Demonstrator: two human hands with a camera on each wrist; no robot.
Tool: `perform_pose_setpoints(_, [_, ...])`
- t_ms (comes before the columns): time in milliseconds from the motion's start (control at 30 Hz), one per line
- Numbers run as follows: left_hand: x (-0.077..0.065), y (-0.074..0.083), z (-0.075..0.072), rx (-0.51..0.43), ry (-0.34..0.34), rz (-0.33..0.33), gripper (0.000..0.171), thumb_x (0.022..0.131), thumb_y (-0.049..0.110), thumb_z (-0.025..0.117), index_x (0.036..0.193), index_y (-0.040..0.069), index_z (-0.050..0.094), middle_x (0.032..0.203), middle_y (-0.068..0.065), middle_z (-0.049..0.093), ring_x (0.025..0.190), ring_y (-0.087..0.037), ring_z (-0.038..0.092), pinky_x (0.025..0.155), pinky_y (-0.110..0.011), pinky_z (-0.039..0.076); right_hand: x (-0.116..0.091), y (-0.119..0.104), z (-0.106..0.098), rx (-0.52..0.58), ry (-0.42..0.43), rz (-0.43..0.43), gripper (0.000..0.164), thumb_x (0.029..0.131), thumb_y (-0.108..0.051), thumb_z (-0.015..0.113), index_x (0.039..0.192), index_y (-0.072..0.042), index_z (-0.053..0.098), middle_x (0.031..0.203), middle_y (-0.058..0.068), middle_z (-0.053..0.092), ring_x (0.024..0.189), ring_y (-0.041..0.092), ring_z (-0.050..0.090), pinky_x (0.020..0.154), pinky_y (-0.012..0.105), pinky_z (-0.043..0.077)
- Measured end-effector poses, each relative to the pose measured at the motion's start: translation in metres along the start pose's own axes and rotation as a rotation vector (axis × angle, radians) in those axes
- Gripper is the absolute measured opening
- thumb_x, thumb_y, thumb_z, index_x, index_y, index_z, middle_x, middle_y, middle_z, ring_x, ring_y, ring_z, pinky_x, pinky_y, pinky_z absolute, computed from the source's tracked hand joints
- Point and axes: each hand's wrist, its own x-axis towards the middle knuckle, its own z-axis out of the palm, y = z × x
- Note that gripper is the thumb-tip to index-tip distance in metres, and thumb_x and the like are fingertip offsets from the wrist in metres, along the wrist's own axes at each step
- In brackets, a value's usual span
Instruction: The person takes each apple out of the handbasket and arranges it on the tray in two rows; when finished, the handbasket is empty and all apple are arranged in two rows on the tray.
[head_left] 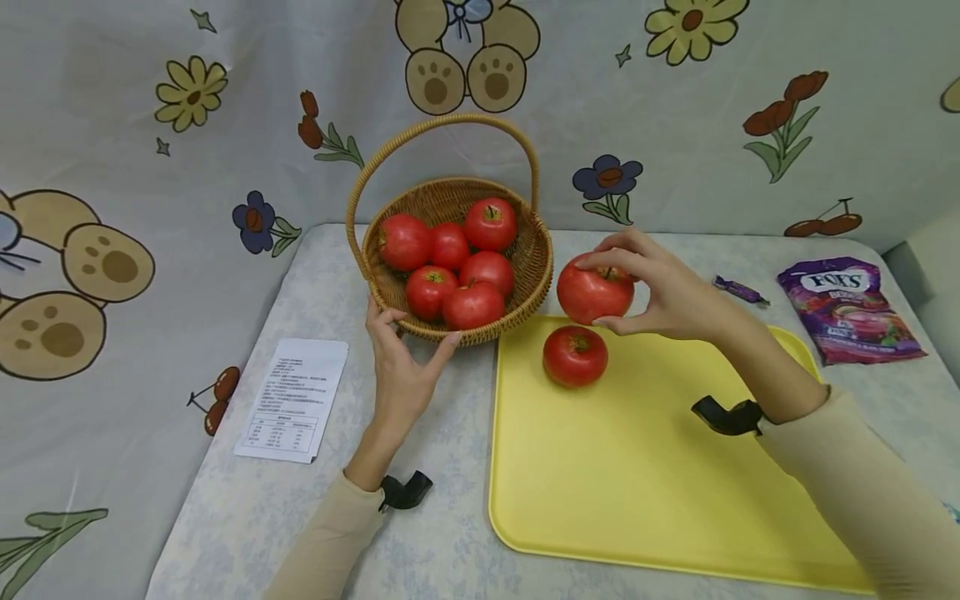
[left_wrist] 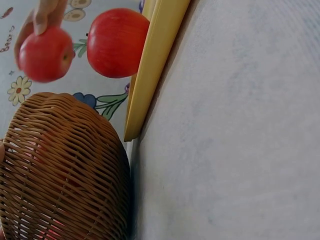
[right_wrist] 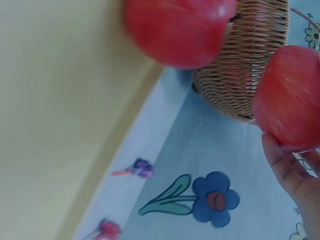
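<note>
Here I've got the right hand [head_left: 672, 290] curved around a tomato [head_left: 591, 298], just right of the wicker basket [head_left: 536, 254], by the yellow tray [head_left: 630, 467]'s far edge. My left hand [head_left: 402, 377], thumb spread wide, grips the basket's near side.

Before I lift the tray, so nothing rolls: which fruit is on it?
The fruit on the tray, near its far edge; the right hand holds another, the rest in the basket.
</note>
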Motion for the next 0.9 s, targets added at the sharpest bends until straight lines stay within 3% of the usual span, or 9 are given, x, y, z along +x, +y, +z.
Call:
perform_pose_setpoints(267, [0.0, -0.001, 0.0, 0.001, -0.004, 0.002, 0.069, 0.083, 0.044, 0.076, 0.117, 0.005, 0.031, 0.164, -0.014, -0.002, 0.151, -0.027, 0.004, 0.111, -0.055, 0.033, -0.051, 0.011, 0.001, -0.056, -0.034, 0.084, 0.07, 0.065, -0.009, 0.091, 0.127, -0.02, 0.061, 0.123, 0.007, 0.051, 0.111, 0.021, 0.048, 0.08, 0.018, 0.051])
perform_pose_setpoints(500, [0.001, -0.001, 0.0, 0.0, -0.003, -0.008, 0.069, 0.083, 0.045, 0.075, 0.117, 0.005, 0.03, 0.164, -0.013, -0.002, 0.151, -0.026, 0.005, 0.112, -0.054, 0.032, -0.084, 0.025, 0.012, -0.078, -0.053, 0.144, 0.071, 0.064, -0.009, 0.091, 0.126, -0.02, 0.061, 0.124, 0.008, 0.05, 0.111, 0.022, 0.048, 0.081, 0.02, 0.052])
perform_pose_setpoints(900, [0.001, -0.001, 0.001, -0.009, 0.005, 0.007, 0.067, 0.083, 0.042, 0.077, 0.115, 0.007, 0.03, 0.164, -0.013, -0.001, 0.151, -0.025, 0.005, 0.113, -0.052, 0.031, -0.101, 0.03, 0.028, -0.074, -0.089, 0.21, 0.07, 0.066, -0.01, 0.091, 0.127, -0.026, 0.061, 0.122, 0.003, 0.05, 0.113, 0.019, 0.046, 0.082, 0.029, 0.055])
